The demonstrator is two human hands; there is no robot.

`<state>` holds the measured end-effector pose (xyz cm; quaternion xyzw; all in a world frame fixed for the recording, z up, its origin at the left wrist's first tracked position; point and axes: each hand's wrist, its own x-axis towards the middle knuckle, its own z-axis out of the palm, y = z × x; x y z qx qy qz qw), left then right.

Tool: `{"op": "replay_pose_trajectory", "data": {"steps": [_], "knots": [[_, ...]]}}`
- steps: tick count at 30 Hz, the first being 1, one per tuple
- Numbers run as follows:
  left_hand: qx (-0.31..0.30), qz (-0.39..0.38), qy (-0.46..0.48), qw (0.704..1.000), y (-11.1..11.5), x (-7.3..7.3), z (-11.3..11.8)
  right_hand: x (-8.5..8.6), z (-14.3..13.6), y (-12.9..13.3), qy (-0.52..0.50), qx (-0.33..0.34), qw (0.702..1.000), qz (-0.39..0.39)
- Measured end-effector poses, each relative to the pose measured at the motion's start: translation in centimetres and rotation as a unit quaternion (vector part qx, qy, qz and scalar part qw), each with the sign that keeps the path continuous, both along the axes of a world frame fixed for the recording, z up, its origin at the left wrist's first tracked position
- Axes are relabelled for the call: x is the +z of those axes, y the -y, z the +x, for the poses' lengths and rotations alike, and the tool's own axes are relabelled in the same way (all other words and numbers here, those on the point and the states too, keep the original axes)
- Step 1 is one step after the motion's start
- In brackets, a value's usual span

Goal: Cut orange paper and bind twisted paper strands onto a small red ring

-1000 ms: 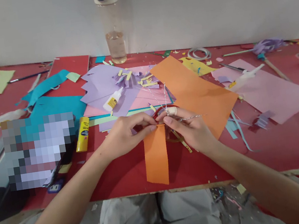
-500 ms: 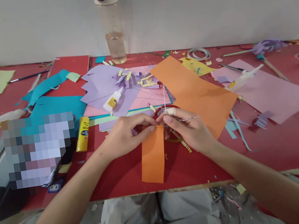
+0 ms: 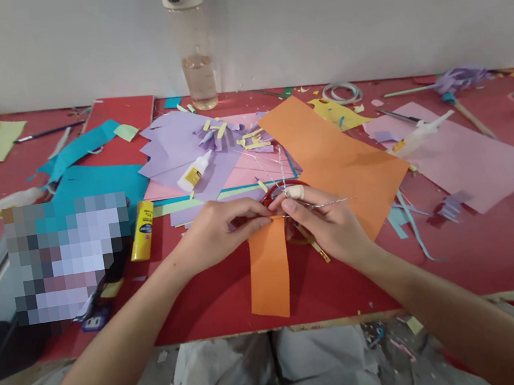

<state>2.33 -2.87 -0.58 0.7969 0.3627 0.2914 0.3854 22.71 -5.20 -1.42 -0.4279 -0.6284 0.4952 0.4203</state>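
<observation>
Orange paper strip (image 3: pixel 269 274), one: at the near middle of the red table (image 3: pixel 207 309), its far edge folded at your fingertips, its length running toward you. Your left hand (image 3: pixel 225 223): thumb and forefinger pinched together on the strip's folded edge, at its left end. Your right hand (image 3: pixel 326 217): thumb and forefinger closed on silver twisted string (image 3: pixel 336 202), a pale wrap (image 3: pixel 294 192) round one finger; whether these fingers also gripped the strip, you could not tell. String ends: some extended far, one to the right across your knuckles. Red curved piece (image 3: pixel 304 181): just beyond your fingers, partly hidden. To the left of your hands: one yellow glue stick (image 3: pixel 142 232), lying on the table, with teal paper (image 3: pixel 95 181) beyond it. Far of your hands: a small white glue bottle (image 3: pixel 193 172) on jagged purple paper (image 3: pixel 165 145); a clear drinking bottle (image 3: pixel 200 82), upright, part filled, near the wall. To the right: a large orange sheet (image 3: pixel 333 155), then pink paper (image 3: pixel 469 161) farther right.
</observation>
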Motion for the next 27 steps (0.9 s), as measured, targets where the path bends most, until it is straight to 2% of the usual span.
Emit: {"op": "replay_pose_trajectory", "data": {"steps": [5, 13, 27], "knots": [[-0.001, 0.018, -0.011, 1.000, 0.05, -0.09, -0.04, -0.10, 0.00, -0.03, -0.010, 0.002, 1.000, -0.017], [-0.002, 0.019, -0.013, 1.000, 0.00, -0.35, -0.06, 0.08, 0.18, 0.00, 0.021, -0.004, 1.000, 0.005], [0.000, 0.024, -0.020, 1.000, -0.05, -0.19, 0.01, 0.24, 0.18, -0.03, -0.009, 0.008, 1.000, -0.018]]}}
